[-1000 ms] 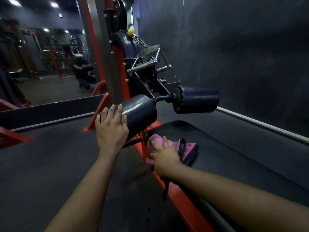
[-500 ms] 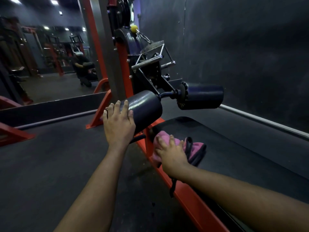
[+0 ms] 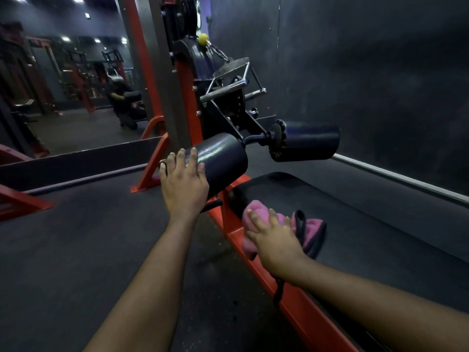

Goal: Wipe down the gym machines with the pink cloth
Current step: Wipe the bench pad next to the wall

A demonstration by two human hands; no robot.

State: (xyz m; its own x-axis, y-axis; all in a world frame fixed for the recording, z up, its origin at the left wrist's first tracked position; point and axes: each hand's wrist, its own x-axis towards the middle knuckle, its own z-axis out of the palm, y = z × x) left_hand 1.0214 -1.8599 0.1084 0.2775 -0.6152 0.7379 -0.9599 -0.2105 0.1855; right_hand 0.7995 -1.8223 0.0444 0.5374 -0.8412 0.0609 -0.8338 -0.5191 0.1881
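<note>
Pressing down on a bunched, fuzzy pink cloth (image 3: 255, 208), the right hand (image 3: 275, 246) sits at the near edge of the black padded bench (image 3: 355, 224), where the pad meets the red steel frame (image 3: 302, 312). Its fingers (image 3: 272, 214) are bent over the top of the wad and clasp it. Pink fabric bulges out beyond the fingertips toward the machine, shows again under the thumb side against the red frame, and spreads to the right of the knuckles. A black strap loop (image 3: 300, 222) stands up out of the cloth just beside the little finger, and another length of strap hangs below the wrist along the frame.

The left hand (image 3: 184, 184) rests on the near end of a black cylindrical foam roller pad (image 3: 223, 158), fingers straight and slightly spread, holding nothing. A second black roller pad (image 3: 307, 141) sticks out on the far side of the same axle, well apart from both hands. Above them a chrome pull handle (image 3: 223, 91) hangs on a chain below a small yellow ball (image 3: 203, 38). A wall mirror (image 3: 76, 97) on the left reflects a crouching person.
</note>
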